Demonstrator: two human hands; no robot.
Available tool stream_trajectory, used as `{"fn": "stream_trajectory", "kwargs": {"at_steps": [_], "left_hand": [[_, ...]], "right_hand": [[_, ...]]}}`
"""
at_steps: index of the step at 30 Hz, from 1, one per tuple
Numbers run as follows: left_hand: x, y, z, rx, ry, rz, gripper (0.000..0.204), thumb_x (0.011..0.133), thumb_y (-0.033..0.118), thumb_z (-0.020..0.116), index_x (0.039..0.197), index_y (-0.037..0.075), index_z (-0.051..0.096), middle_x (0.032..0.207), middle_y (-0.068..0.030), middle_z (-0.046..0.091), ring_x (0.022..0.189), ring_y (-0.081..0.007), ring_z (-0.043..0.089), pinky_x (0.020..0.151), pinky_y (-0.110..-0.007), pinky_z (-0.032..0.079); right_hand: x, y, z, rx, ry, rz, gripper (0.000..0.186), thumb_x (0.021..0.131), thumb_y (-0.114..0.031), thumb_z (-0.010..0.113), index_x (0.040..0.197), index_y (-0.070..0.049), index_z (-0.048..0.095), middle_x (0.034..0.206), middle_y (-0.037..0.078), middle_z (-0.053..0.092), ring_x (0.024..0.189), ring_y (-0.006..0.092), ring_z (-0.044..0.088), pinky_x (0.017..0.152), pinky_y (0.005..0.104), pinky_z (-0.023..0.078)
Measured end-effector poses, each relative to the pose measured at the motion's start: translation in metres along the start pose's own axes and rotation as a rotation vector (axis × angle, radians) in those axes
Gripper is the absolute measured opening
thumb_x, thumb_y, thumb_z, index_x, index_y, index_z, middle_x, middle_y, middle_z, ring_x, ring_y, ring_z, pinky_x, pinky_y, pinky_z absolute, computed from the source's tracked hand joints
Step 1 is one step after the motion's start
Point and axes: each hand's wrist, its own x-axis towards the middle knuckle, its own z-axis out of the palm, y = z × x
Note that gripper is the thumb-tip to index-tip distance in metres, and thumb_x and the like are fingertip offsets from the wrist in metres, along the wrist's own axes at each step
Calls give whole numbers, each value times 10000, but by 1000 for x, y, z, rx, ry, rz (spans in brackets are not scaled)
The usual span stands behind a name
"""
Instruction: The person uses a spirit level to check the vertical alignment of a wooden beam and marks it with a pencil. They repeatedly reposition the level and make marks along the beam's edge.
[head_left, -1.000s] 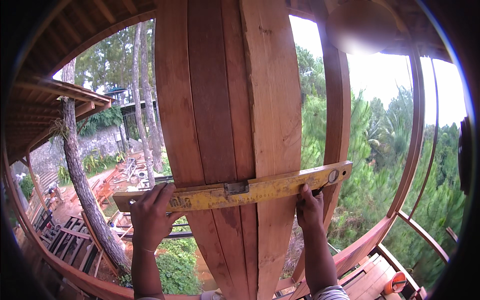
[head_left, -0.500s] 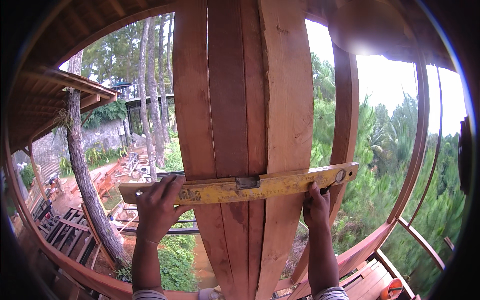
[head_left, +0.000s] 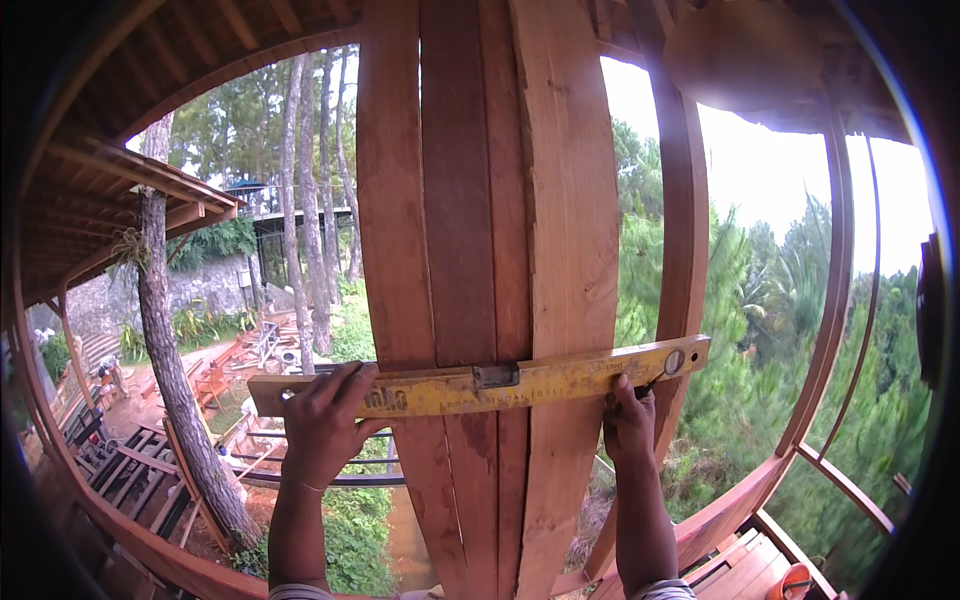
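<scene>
level (head_left: 480,382), yellow and worn, lies crosswise against our upright wooden post (head_left: 490,250), its right end sitting a touch higher than its left. compared with a second ago the tilt looks flatter, and the level sits lower in our view with the post filling more of it, which reads mostly as our head shifting rather than the tool moving far; we judge the level is being settled and read, not shifted to a new spot. left hand (head_left: 322,425) is closed on the level near its left end, fingers over the top edge, pressing it to the boards. right hand (head_left: 628,422) comes up from below at the right part of the level, fingers bunched narrow around a small dark tip, perhaps a pencil (head_left: 648,385), touching the lower edge just beside the round vial; we cannot tell exactly what it is. so the level spans between both hands, the post behind its middle. outward: curved timber rails (head_left: 820,400) frame the opening, a roof edge (head_left: 120,180) at left, a tree trunk (head_left: 175,380) close by, pines and green slope beyond, stacked timber and decking on the ground below.
</scene>
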Motion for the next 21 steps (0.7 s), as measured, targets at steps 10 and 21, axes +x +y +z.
{"fn": "stream_trajectory", "kwargs": {"at_steps": [10, 21], "left_hand": [[-3, 0, 1, 23, 86, 133, 803, 642, 341, 864, 1393, 298, 583, 1306, -111, 549, 977, -250, 684, 745, -349, 608], [-7, 15, 13, 251, 79, 512, 372, 844, 46, 651, 1212, 39, 699, 1362, -84, 583, 891, -220, 667, 736, -376, 577]], "right_hand": [[0, 5, -1, 3, -1, -34, 148, 951, -237, 724, 991, -151, 610, 740, -90, 562, 624, 11, 511, 548, 171, 412], [-6, -2, 15, 33, -7, -44, 181, 933, -244, 749, 970, -150, 599, 770, -98, 553, 635, 10, 487, 539, 182, 384]]}}
